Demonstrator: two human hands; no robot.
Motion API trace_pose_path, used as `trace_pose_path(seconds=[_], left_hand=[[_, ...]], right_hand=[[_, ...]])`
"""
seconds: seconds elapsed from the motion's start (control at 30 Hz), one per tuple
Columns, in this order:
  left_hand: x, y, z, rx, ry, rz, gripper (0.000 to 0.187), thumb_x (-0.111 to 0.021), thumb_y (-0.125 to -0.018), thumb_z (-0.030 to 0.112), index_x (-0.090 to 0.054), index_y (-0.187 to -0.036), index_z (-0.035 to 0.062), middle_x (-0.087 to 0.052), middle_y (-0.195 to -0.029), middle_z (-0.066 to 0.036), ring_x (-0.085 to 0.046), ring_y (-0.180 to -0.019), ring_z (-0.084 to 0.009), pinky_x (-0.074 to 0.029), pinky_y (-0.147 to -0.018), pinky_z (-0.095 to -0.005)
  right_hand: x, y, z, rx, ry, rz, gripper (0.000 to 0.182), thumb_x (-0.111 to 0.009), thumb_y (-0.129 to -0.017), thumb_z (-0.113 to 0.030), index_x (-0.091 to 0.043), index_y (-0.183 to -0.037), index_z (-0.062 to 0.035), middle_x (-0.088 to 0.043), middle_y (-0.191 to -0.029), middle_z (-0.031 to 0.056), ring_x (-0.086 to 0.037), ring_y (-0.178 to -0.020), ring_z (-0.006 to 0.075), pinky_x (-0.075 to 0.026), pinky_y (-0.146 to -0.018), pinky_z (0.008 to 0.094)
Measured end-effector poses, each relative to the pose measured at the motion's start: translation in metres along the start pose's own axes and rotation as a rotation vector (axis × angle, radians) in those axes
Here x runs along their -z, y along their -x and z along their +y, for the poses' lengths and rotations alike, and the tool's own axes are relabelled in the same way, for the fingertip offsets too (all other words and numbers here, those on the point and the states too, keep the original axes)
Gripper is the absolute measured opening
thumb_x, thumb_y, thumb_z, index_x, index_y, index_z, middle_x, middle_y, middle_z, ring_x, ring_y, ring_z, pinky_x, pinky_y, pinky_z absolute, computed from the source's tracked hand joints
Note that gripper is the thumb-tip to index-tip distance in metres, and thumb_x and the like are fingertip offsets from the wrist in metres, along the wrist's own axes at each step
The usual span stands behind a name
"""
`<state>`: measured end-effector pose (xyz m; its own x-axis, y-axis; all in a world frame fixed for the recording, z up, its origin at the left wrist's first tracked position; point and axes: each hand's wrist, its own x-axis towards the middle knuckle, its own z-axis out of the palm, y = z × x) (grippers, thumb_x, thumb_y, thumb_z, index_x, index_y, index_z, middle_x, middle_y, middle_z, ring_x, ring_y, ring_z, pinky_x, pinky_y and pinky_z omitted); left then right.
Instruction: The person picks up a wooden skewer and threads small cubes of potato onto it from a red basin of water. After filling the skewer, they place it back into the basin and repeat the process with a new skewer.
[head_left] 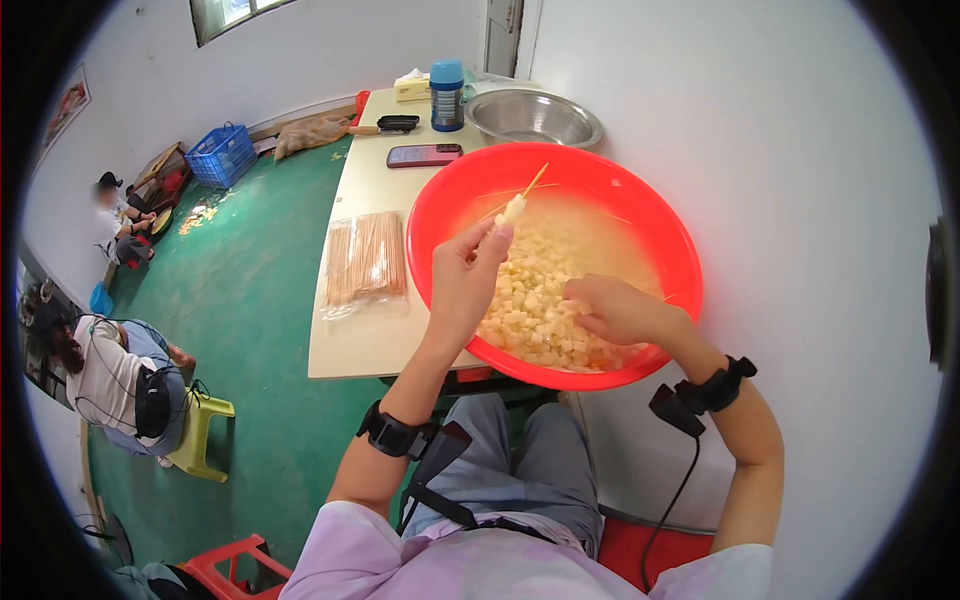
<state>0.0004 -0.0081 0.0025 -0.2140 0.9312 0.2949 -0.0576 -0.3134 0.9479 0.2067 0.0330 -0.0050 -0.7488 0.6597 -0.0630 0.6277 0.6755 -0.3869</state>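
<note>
My left hand [468, 270] is closed on a thin wooden skewer [536, 182], raised over the left part of a big red basin [455, 185]. Pale cubes [513, 208] are threaded on the skewer just above my fingers, and its bare tip points up and to the right. Inside the basin, many pale yellow cubes [535, 310], perhaps potato, lie in cloudy liquid. My right hand [620, 308] is low over the cubes, fingers curled together; what is between the fingertips is hidden. A few more skewers lie in the basin.
Left of the basin, a plastic bag of skewers [365, 260] lies on the table [350, 350]. Behind are a phone [425, 155], a blue-lidded flask [447, 97] and a steel bowl [535, 115]. A wall [810, 250] stands close right. Two people sit at far left.
</note>
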Motion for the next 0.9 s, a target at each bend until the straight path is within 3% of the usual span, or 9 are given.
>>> trace_pose_path(seconds=[0.1, 0.2, 0.4, 0.43, 0.53, 0.57, 0.77, 0.87, 0.9], left_hand=[[0.000, 0.001, 0.004, 0.013, 0.012, -0.001, 0.031, -0.054, -0.083, 0.020, -0.057, -0.104, -0.0019, -0.048, -0.066, 0.003, -0.043, -0.063, -0.0035, -0.035, -0.055, -0.0182], [0.001, 0.001, 0.002, 0.009, 0.029, 0.004, 0.031, -0.054, -0.083, 0.020, -0.057, -0.104, -0.0022, -0.048, -0.066, 0.003, -0.043, -0.063, -0.0037, -0.035, -0.055, -0.0185], [0.002, 0.002, 0.003, -0.022, -0.005, 0.014, 0.031, -0.054, -0.083, 0.020, -0.058, -0.102, -0.0035, -0.049, -0.065, 0.002, -0.043, -0.063, -0.0037, -0.035, -0.054, -0.0182], [0.002, 0.002, 0.003, -0.029, -0.004, 0.024, 0.030, -0.054, -0.083, 0.020, -0.058, -0.101, -0.0036, -0.049, -0.065, 0.002, -0.043, -0.062, -0.0036, -0.035, -0.054, -0.0182], [0.002, 0.002, 0.004, -0.027, -0.028, 0.048, 0.030, -0.054, -0.083, 0.021, -0.058, -0.100, -0.0038, -0.049, -0.064, 0.002, -0.043, -0.060, -0.0036, -0.034, -0.052, -0.0184], [0.002, 0.001, 0.003, -0.020, -0.041, 0.056, 0.030, -0.054, -0.083, 0.021, -0.058, -0.100, -0.0038, -0.049, -0.064, 0.002, -0.043, -0.060, -0.0036, -0.034, -0.052, -0.0186], [0.000, -0.001, 0.001, -0.033, 0.002, 0.085, 0.030, -0.053, -0.083, 0.021, -0.058, -0.099, -0.0038, -0.049, -0.063, 0.002, -0.042, -0.058, -0.0032, -0.033, -0.050, -0.0183], [-0.001, -0.002, -0.001, -0.064, -0.003, 0.105, 0.029, -0.053, -0.083, 0.021, -0.059, -0.098, -0.0033, -0.049, -0.064, 0.001, -0.041, -0.058, -0.0032, -0.033, -0.049, -0.0184], [-0.001, -0.002, 0.000, -0.060, -0.008, 0.098, 0.029, -0.053, -0.083, 0.021, -0.059, -0.097, -0.0034, -0.049, -0.064, 0.001, -0.041, -0.058, -0.0033, -0.033, -0.049, -0.0185]], right_hand=[[0.019, 0.007, 0.001, 0.043, -0.065, -0.016, 0.040, -0.060, -0.075, -0.028, -0.051, -0.108, -0.0076, -0.054, -0.101, 0.0159, -0.053, -0.089, 0.0300, -0.044, -0.077, 0.0368], [0.059, 0.009, -0.026, -0.349, -0.284, -0.224, 0.041, -0.058, -0.079, -0.028, -0.050, -0.112, -0.0053, -0.050, -0.111, 0.0128, -0.052, -0.096, 0.0237, -0.048, -0.072, 0.0347], [0.078, -0.041, 0.075, -0.698, -0.180, -0.277, 0.053, -0.048, -0.082, -0.041, -0.044, -0.119, -0.0033, -0.045, -0.118, 0.0140, -0.051, -0.099, 0.0247, -0.050, -0.069, 0.0365], [0.076, -0.046, 0.090, -0.755, -0.188, -0.337, 0.058, -0.041, -0.084, -0.048, -0.040, -0.122, -0.0048, -0.043, -0.120, 0.0151, -0.050, -0.100, 0.0271, -0.049, -0.073, 0.0393], [0.059, -0.053, 0.117, -0.674, -0.684, -0.521, 0.063, -0.038, -0.084, -0.053, -0.034, -0.127, -0.0076, -0.042, -0.120, 0.0150, -0.046, -0.104, 0.0288, -0.043, -0.082, 0.0439], [0.052, -0.069, 0.117, -0.766, -0.609, -0.617, 0.067, -0.038, -0.082, -0.057, -0.029, -0.130, -0.0118, -0.039, -0.122, 0.0138, -0.042, -0.108, 0.0284, -0.037, -0.088, 0.0444], [0.020, -0.102, 0.070, -0.776, -0.644, -0.441, 0.066, -0.042, -0.080, -0.057, -0.028, -0.130, -0.0167, -0.035, -0.127, 0.0108, -0.038, -0.113, 0.0263, -0.036, -0.088, 0.0414], [0.018, -0.101, 0.048, -0.554, -0.852, -0.460, 0.068, -0.048, -0.077, -0.054, -0.025, -0.130, -0.0185, -0.033, -0.129, 0.0115, -0.037, -0.113, 0.0249, -0.034, -0.087, 0.0468], [0.021, -0.103, 0.040, -0.617, -0.807, -0.457, 0.068, -0.049, -0.078, -0.053, -0.024, -0.131, -0.0183, -0.031, -0.131, 0.0122, -0.035, -0.115, 0.0257, -0.034, -0.089, 0.0468]])
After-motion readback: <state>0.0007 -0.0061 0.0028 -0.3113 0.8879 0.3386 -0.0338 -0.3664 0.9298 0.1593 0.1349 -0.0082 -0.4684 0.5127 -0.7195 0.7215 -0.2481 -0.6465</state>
